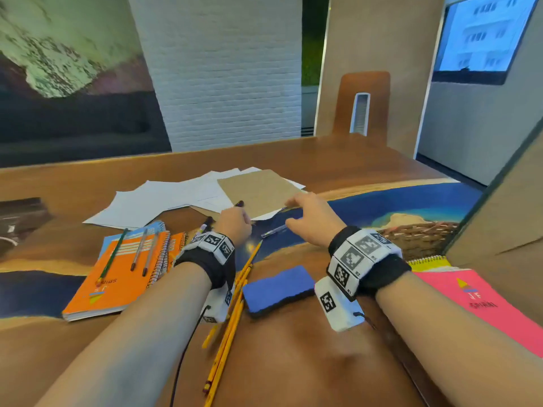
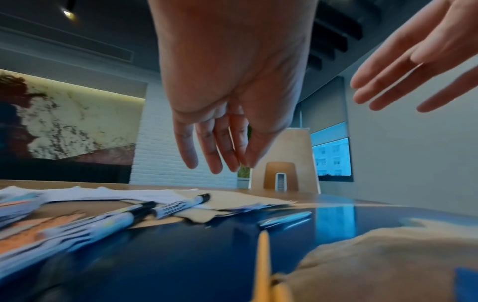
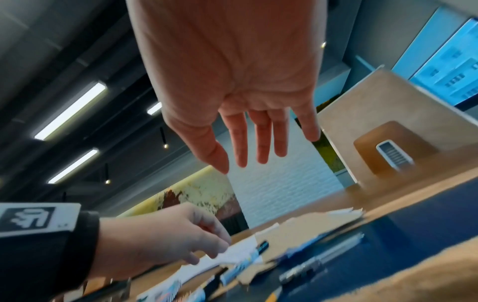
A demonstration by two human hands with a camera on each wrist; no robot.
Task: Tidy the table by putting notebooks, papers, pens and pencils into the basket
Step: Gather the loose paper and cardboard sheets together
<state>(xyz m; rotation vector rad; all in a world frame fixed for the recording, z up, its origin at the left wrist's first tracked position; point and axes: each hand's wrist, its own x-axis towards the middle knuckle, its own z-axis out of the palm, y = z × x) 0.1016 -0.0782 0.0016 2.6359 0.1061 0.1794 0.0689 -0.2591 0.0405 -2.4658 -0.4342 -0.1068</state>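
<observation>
White papers (image 1: 164, 198) and a brown sheet (image 1: 258, 189) lie spread at the middle of the table. My left hand (image 1: 244, 218) hovers over two black-capped markers (image 2: 181, 205), fingers relaxed and holding nothing. Just right of it, my right hand (image 1: 293, 207) is spread above a clear pen (image 1: 274, 230) at the papers' edge, empty too. Orange spiral notebooks (image 1: 123, 268) at the left carry a green pencil and two pens. Several yellow pencils (image 1: 232, 304) lie under my left wrist. A pink notebook (image 1: 482, 301) lies at the right, before the woven basket (image 1: 423, 236).
A blue board eraser (image 1: 277, 289) sits between my wrists. A yellow spiral notebook (image 1: 429, 261) lies by the basket. A tall panel (image 1: 499, 224) rises at the table's right edge, a chair back (image 1: 364, 104) stands beyond the far edge, and a dark object (image 1: 20, 215) sits far left.
</observation>
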